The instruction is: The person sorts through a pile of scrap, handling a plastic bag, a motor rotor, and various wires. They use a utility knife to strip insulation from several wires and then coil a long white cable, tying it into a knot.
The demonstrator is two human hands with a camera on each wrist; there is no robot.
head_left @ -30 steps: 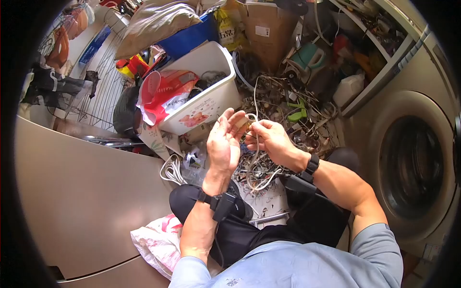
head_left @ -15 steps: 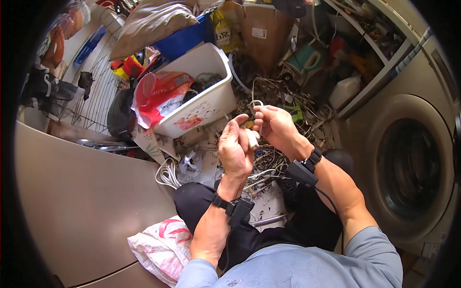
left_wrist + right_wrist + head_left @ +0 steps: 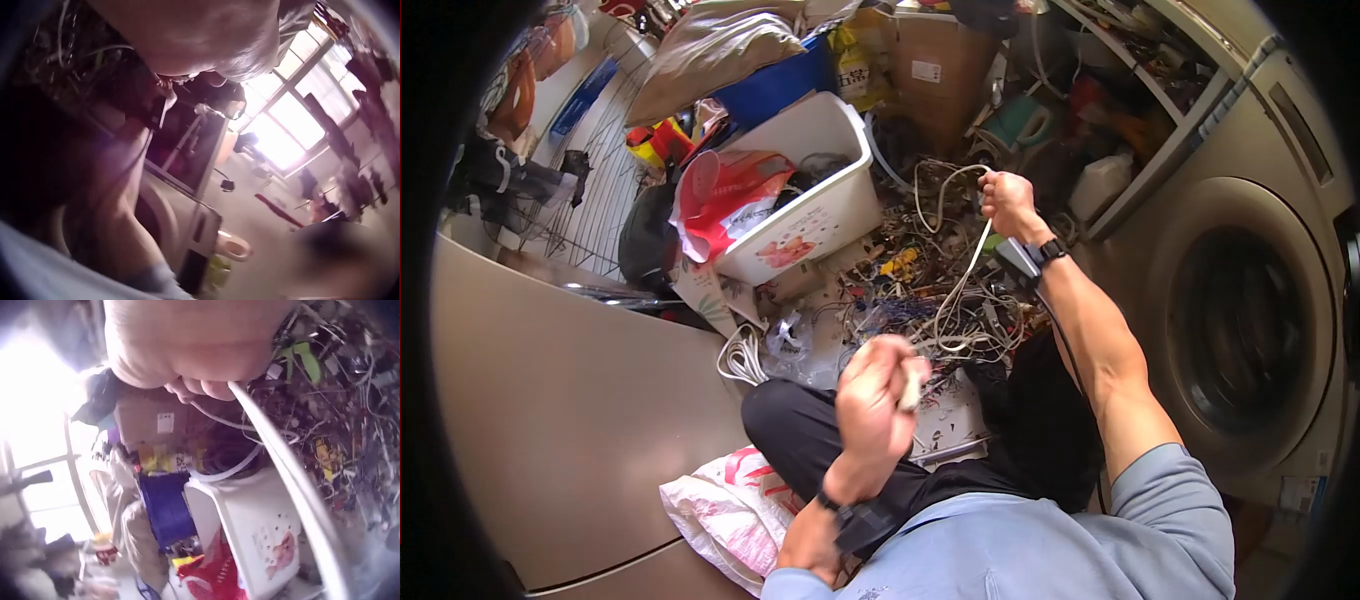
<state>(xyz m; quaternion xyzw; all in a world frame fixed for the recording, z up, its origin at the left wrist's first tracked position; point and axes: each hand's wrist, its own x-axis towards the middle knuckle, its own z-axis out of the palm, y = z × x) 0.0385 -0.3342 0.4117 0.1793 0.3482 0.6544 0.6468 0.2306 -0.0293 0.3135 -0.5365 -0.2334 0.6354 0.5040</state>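
Observation:
My right hand (image 3: pixel 1010 203) is raised over the far side of the heap and grips a white cable (image 3: pixel 974 262) in curled fingers. One stretch of the cable hangs down from the fist; another loops away to the left. In the right wrist view the cable (image 3: pixel 281 459) runs out from under the fingers past the lens. My left hand (image 3: pixel 873 405), blurred, is low over the lap with its fingers curled round a whitish, plug-like piece (image 3: pixel 911 390). In the left wrist view the back of the left hand (image 3: pixel 206 34) hides what it holds.
A tangled heap of wires and scraps (image 3: pixel 900 310) covers the floor ahead. Behind it stand a white bin (image 3: pixel 830 215) with a red bag and a cardboard box (image 3: pixel 935 75). A washing machine (image 3: pixel 1145 300) is at right, a coiled white cable (image 3: pixel 742 355) at left.
My hands have moved apart. The right has gone up and outward with the cable, drawing out a length of it; the left has come down toward the body with the whitish piece.

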